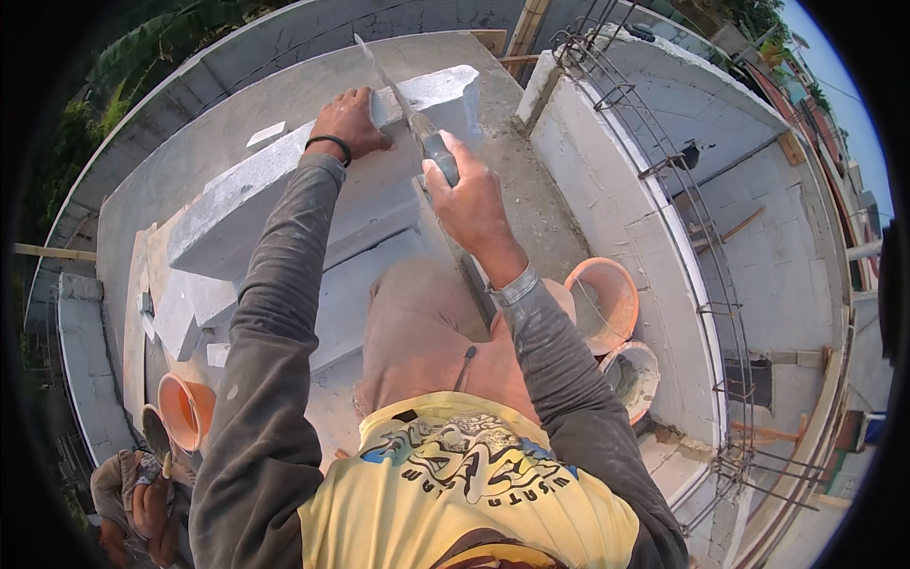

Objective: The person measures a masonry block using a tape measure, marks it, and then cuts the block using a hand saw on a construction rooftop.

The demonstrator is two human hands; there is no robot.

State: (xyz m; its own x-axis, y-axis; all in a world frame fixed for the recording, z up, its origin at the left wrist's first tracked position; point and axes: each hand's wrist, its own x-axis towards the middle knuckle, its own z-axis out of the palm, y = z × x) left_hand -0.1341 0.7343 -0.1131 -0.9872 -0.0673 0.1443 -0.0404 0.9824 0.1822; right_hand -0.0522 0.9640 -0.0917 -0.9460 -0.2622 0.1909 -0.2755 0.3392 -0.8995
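A long pale lightweight concrete block [237,194] lies across other blocks in front of me. My left hand [351,125] presses on top of it, fingers spread and holding nothing. In my right hand [464,194] is the grey handle of a handsaw [398,95], gripped by closed fingers. The blade slants up and left across the block, just right of my left hand. Whether its teeth sit in a cut is hard to make out. More pale blocks [194,303] lie beneath and to the left.
Orange buckets [605,302] stand beside my right leg, near a pale block wall [607,180]. A steel rebar cage [682,190] runs along that wall. Another orange bucket [187,410] is at lower left, beside a crouching person [142,503]. A thin white offcut [266,134] lies behind the block.
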